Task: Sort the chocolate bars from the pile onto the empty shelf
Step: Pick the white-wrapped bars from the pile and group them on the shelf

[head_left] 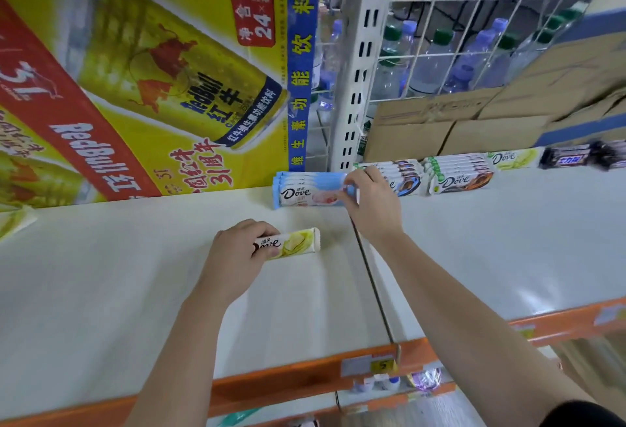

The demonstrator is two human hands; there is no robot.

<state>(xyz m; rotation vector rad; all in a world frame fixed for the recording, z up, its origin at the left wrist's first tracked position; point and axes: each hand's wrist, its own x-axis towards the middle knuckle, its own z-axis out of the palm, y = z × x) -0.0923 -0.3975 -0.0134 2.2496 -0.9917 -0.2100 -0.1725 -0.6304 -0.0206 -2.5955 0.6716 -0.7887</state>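
Sorting in progress, mid-placement. Gripping a yellow Dove bar (294,244) with the left hand (237,257) at centre frame, curled round its left end; flat on the white shelf (101,274) or just above it, cannot tell which. Pinching the right end of a blue Dove stack (310,189) with the right hand (369,203), just above and right of centre, thumb and fingertips closed on the wrapper ends. Stack lying flat at the back of the shelf, just beside the Red Bull carton (135,87) filling the upper left.

Further right along the back edge:
- a brown-and-blue Dove stack (404,177), just behind the right hand
- a green-and-orange Dove stack (457,174)
- a single pale yellow-green Dove bar (513,159)
- dark bars (572,158) at the far right edge, blurred

No loose pile in view.

Judged as squaring up the blue stack while bringing the yellow bar in. Probably next: letting go of the blue stack, then carrying the yellow bar to the seemingly matching pale bar at upper right, well apart from its present spot and past the right arm. Calls for laying it flat, label up, in line with its neighbours, without nudging the stacks already set.
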